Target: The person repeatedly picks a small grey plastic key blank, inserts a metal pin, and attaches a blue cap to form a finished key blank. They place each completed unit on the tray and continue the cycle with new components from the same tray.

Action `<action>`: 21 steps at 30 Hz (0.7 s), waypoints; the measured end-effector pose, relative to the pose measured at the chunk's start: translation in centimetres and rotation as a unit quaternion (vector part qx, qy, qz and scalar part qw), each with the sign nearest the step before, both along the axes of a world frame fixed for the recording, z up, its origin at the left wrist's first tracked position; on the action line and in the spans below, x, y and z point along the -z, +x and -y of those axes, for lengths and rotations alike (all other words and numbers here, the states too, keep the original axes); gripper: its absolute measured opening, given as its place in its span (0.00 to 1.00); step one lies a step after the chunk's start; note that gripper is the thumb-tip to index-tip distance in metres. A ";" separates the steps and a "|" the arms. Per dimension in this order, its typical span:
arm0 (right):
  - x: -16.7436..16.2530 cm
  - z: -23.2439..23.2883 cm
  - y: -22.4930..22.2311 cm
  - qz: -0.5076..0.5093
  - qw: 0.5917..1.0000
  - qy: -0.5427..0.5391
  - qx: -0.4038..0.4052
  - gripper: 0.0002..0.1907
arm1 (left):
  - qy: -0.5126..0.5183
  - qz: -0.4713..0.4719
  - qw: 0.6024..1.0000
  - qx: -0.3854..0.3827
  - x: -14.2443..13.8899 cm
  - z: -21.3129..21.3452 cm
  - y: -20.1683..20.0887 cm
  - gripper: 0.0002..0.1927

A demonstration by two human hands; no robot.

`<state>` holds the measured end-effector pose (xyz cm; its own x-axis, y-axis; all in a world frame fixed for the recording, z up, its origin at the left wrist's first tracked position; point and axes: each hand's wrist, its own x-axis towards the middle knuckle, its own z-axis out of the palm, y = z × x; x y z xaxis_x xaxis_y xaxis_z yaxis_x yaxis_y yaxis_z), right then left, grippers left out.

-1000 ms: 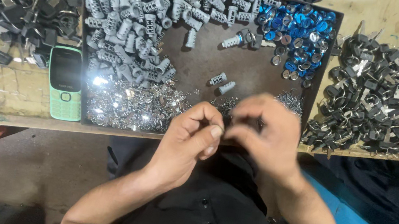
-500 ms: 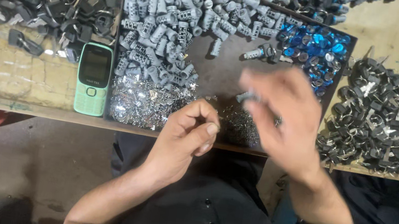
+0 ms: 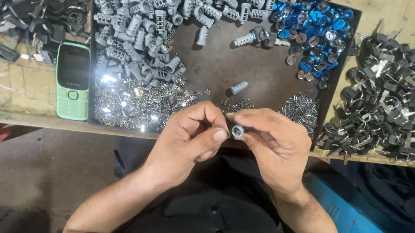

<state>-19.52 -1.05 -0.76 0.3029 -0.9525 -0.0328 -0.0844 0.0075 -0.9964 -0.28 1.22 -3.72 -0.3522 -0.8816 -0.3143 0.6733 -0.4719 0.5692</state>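
Here your right hand (image 3: 276, 148) curls inward, fingertips pinching a small grey cylinder (image 3: 237, 131) end-on just below the dark tray (image 3: 215, 63). Your left hand (image 3: 188, 141) bends toward it, thumb and forefinger closed against the cylinder's side, over the table (image 3: 0, 87) edge.

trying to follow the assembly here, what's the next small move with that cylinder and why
Probably the left hand should press its pinched piece into the open end of the grey cylinder. The right hand holds the cylinder end-up at the tray edge, and the left fingertips already sit right beside the opening. What they pinch is too small to tell.
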 end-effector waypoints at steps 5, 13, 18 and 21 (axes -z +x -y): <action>-0.2 0.3 0.4 0.034 0.999 -0.015 -0.011 0.14 | 0.005 0.004 1.000 -0.003 0.2 -0.4 -0.1 0.06; -0.4 0.4 0.6 -0.009 0.997 -0.074 -0.013 0.13 | -0.026 0.025 0.999 -0.011 -0.1 -0.3 0.0 0.08; -0.9 0.6 0.5 -0.114 0.978 -0.175 -0.015 0.12 | -0.106 0.206 0.972 -0.049 -0.4 -1.0 -0.9 0.10; -1.2 0.8 0.3 -0.123 0.977 -0.174 -0.030 0.12 | -0.115 0.200 0.971 -0.058 -0.2 -1.2 -1.1 0.10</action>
